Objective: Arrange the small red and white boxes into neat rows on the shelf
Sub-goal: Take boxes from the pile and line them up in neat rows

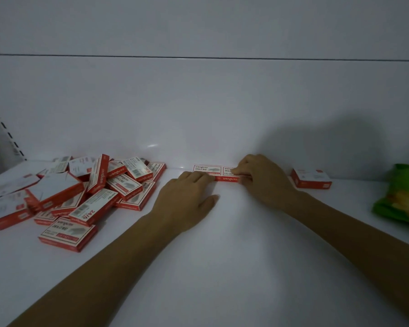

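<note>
A loose heap of several small red and white boxes (pixel 99 192) lies at the left of the white shelf (pixel 222 256). Two such boxes (pixel 213 171) lie flat side by side against the back wall at centre. My left hand (pixel 187 197) rests on the shelf with its fingertips touching the left box's front edge. My right hand (pixel 262 178) lies over the right box, its fingers curled on the box's top and front. One more box (pixel 311 179) sits alone further right by the wall.
A green snack bag (pixel 401 197) lies at the right edge of the shelf. A slotted upright rail (pixel 5 131) runs up the back wall at the far left. The white back panel (pixel 198 102) rises directly behind the boxes.
</note>
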